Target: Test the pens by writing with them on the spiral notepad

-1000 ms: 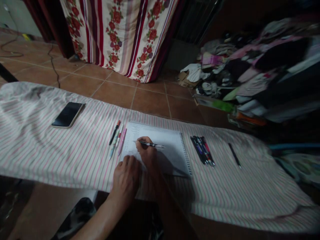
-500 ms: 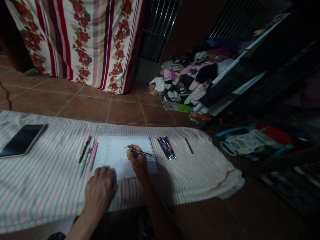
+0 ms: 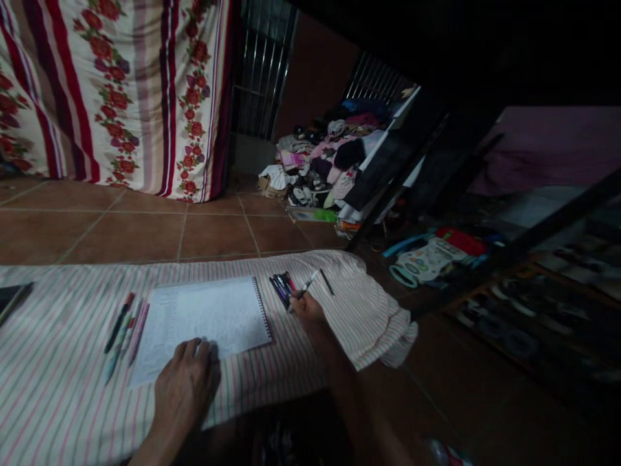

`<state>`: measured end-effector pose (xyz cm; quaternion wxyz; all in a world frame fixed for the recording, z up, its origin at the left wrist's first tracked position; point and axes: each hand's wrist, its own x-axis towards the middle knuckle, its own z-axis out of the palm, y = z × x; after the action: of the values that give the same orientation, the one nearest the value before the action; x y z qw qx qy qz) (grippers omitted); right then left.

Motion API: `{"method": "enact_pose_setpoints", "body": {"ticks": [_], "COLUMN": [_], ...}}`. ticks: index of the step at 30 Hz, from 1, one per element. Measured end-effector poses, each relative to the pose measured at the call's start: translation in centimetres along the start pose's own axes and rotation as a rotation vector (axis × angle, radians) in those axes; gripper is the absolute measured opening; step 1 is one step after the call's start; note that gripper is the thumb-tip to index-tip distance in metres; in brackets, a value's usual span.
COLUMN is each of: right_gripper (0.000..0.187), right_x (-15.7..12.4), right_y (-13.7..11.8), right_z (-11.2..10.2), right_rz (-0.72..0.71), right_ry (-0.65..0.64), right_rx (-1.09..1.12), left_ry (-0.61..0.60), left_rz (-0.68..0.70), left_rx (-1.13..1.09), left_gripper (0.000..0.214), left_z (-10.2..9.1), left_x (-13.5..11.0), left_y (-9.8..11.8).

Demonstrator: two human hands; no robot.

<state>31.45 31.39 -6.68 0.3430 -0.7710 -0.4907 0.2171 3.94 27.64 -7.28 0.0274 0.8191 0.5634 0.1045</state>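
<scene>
A spiral notebook (image 3: 208, 310) covered in writing lies on the striped cloth. My left hand (image 3: 187, 372) rests palm down over its lower edge, fingers slightly bent and holding nothing. To the right of the notebook, my right hand (image 3: 309, 309) is closed on a pen (image 3: 307, 285) with a whitish upper end, tilted up to the right. Just beside those fingers, a cluster of pens (image 3: 280, 288) lies side by side, partly covered by the hand. One dark pen (image 3: 327, 283) lies apart, a little further right.
Several markers and pens (image 3: 127, 330) lie left of the notebook. A phone (image 3: 12, 299) shows at the left edge of the cloth-covered surface (image 3: 63, 323). Beyond the tiled floor are a heap of clothes (image 3: 325, 155) and a colourful plastic toy (image 3: 431, 259).
My right hand has left the notebook page and moved right to the pens, still holding a pen. My left hand stays on the notebook's lower edge. The view has turned right.
</scene>
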Motion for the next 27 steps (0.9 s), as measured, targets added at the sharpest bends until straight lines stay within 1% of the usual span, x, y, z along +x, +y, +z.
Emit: {"method": "enact_pose_setpoints", "body": {"ticks": [2, 4, 6, 8, 11, 15, 21, 24, 27], "right_gripper": [0.025, 0.024, 0.026, 0.030, 0.033, 0.033, 0.038, 0.039, 0.039], "right_x": [1.5, 3.2, 5.1, 6.9, 9.0, 10.3, 10.5, 10.4, 10.2], "right_y": [2.6, 4.8, 6.5, 7.7, 8.7, 9.5, 10.4, 10.2, 9.9], "right_z": [-3.5, -6.5, -8.7, -9.9, -10.1, -8.9, -7.7, -7.5, -7.3], "right_rz": [0.074, 0.134, 0.183, 0.226, 0.261, 0.284, 0.289, 0.269, 0.233], "right_ry": [0.040, 0.053, 0.047, 0.033, -0.003, -0.057, -0.048, -0.017, -0.003], "right_rx": [-0.252, -0.390, -0.509, -0.603, -0.699, -0.776, -0.841, -0.873, -0.902], "left_ry": [0.006, 0.016, 0.022, 0.020, 0.000, -0.024, 0.013, 0.012, -0.010], "left_rz": [0.027, 0.036, 0.031, 0.030, 0.033, 0.020, 0.042, 0.047, 0.018], "left_rx": [-0.006, -0.009, -0.020, -0.035, -0.051, -0.047, -0.062, -0.076, -0.084], "left_gripper": [0.031, 0.032, 0.032, 0.031, 0.030, 0.029, 0.027, 0.026, 0.026], "left_z": [0.4, 1.0, 1.5, 1.9, 2.2, 2.2, 2.8, 3.2, 3.0], "left_x": [-0.1, -0.2, -0.2, -0.1, 0.1, 0.4, 0.4, 0.4, 0.6], "left_y": [-0.1, -0.3, -0.4, -0.4, -0.2, 0.0, -0.2, -0.4, -0.3]}}
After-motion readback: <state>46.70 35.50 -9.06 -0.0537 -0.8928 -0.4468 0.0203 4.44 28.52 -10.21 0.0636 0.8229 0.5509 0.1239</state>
